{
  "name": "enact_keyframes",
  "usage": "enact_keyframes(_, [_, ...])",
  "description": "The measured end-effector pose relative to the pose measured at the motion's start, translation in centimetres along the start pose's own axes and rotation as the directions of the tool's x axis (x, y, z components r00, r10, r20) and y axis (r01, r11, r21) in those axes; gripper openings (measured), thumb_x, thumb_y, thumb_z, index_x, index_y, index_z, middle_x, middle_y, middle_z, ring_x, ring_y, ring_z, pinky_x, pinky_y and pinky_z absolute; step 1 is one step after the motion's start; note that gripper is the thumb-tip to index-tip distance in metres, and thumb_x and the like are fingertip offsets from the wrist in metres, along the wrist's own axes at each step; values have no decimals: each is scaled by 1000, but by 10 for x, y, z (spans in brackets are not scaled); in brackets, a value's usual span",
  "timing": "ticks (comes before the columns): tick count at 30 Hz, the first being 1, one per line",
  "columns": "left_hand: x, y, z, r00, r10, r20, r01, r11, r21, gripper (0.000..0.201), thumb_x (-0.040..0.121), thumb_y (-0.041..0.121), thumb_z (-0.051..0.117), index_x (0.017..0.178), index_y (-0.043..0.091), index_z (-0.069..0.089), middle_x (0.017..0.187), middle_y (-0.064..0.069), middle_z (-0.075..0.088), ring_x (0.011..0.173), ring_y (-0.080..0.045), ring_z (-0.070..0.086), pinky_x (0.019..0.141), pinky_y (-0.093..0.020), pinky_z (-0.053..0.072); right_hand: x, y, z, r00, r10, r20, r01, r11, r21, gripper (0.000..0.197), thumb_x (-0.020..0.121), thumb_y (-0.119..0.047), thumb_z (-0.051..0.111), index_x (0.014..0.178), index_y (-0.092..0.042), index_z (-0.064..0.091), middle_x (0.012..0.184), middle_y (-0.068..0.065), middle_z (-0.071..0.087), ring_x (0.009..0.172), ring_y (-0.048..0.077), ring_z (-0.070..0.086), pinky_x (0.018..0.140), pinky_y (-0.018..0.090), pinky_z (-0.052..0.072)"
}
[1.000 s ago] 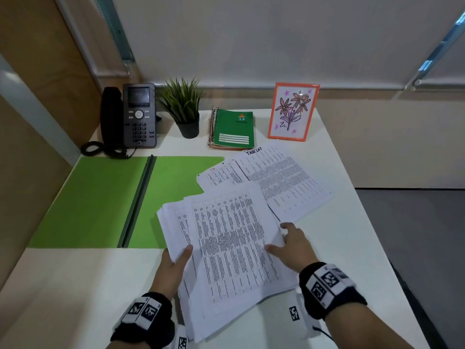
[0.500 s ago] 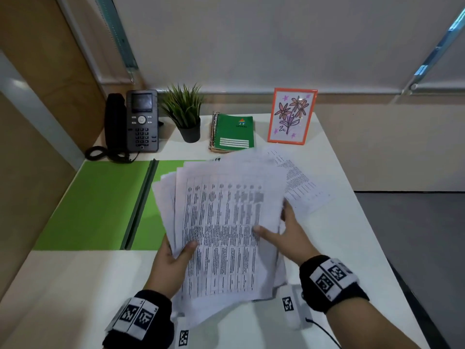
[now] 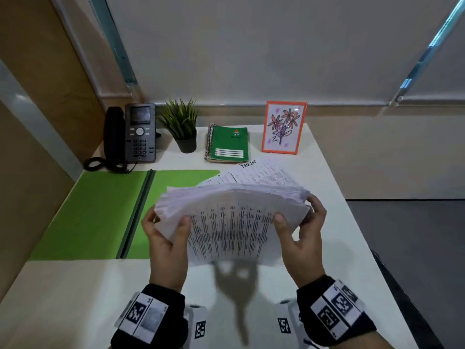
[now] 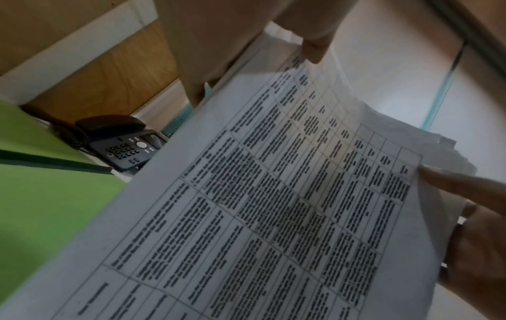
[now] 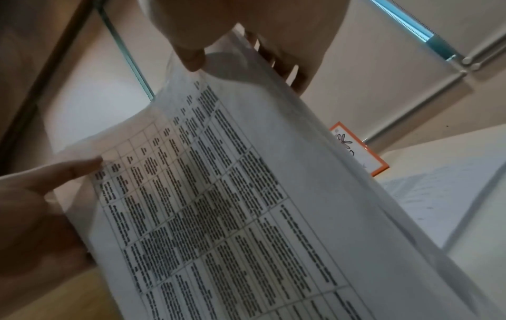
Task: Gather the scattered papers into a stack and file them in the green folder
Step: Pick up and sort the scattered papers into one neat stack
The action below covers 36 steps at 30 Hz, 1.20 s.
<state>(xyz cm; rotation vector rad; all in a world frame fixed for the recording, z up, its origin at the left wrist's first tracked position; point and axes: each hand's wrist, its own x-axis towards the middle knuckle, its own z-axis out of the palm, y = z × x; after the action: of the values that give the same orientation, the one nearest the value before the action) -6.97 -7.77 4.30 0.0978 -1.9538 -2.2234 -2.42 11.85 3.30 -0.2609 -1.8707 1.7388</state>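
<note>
A thick bundle of printed papers (image 3: 231, 222) stands nearly upright above the desk, its top edge fanned and uneven. My left hand (image 3: 166, 230) grips its left side, thumb on the printed face. My right hand (image 3: 302, 225) grips the right side the same way. Both wrist views show the printed sheet (image 4: 273, 205) (image 5: 219, 194) close up, with a thumb on it. Behind the bundle a few more sheets (image 3: 264, 172), one headed "TASK LIST", lie flat on the desk. The green folder (image 3: 95, 210) lies open to the left, its dark spine running front to back.
Along the back of the white desk (image 3: 339, 222) stand a black phone (image 3: 136, 134), a small potted plant (image 3: 182, 129), a green spiral notebook (image 3: 229, 144) and an orange-framed flower picture (image 3: 283, 127). The desk's right edge drops to a grey floor.
Both hands have lifted the gathered papers off the desk and tipped them from lying flat to nearly upright. The right hand moved from the top of the pile to grip its right edge.
</note>
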Motion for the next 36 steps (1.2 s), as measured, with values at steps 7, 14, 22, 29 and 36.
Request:
enact_keyframes(7, [0,-8,7,999,24,28,-23,999,-49,35,92,6,50,110,34,37,115,3,56,92,11,60,80,-8,48,-1,8,9,999,34,-4,-34,999,-40,28,83,-21,67,98,-34,47,92,-10,63,80,-8,61,67,10,47])
enact_keyframes(14, [-2,-6,6,999,46,-15,-47,996,-79,58,88,-17,35,122,30,34,107,9,53,90,6,59,83,-11,48,-12,4,2,999,16,-41,-13,998,66,56,79,-14,66,108,-54,39,109,-6,57,98,6,59,80,15,50])
enact_keyframes(22, [-6,-28,6,998,-68,-2,68,998,15,45,88,-12,49,123,10,31,108,3,57,91,7,60,78,-3,46,-22,18,7,997,78,1,-78,996,49,33,82,-18,53,107,-36,42,106,-4,59,96,1,60,77,12,48])
enact_keyframes(29, [-5,-53,-5,988,-89,124,30,911,412,24,89,23,62,109,35,55,120,3,55,117,-18,51,103,-25,31,-20,29,2,981,175,85,-167,982,-90,31,89,-9,57,102,-33,42,102,-10,59,88,-11,58,69,3,43])
enact_keyframes(36, [11,-46,-9,953,-178,243,46,884,466,37,93,15,55,126,25,43,103,21,57,99,-5,55,88,-20,40,30,23,-5,909,338,246,-265,921,-287,26,95,-21,53,119,-24,43,112,-7,60,103,12,58,76,10,47])
